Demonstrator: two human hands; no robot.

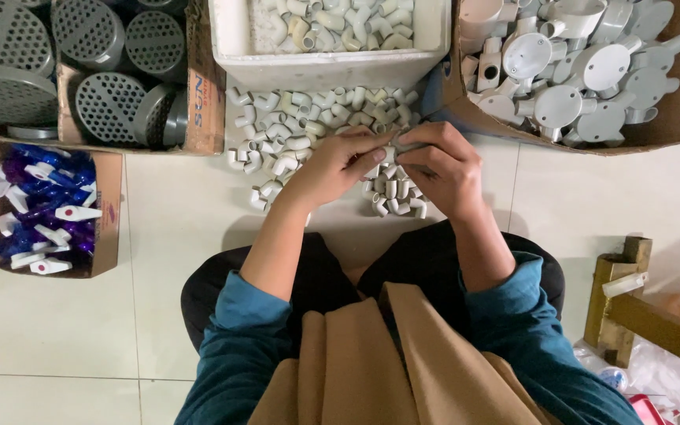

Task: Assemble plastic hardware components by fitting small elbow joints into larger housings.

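Pale tiled floor (159, 236) — heap of small white plastic elbow fittings (293, 134) just below white foam box (324, 63). Left hand (332, 169) and right hand (442, 169) pinch one fitting together at heap's edge; most lie loose.

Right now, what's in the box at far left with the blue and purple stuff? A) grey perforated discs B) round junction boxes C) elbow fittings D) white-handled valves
D: the box at far left holds blue and purple valves with white handles; the perforated discs sit in the box above it, junction boxes at top right, and elbows on the floor by the hands.
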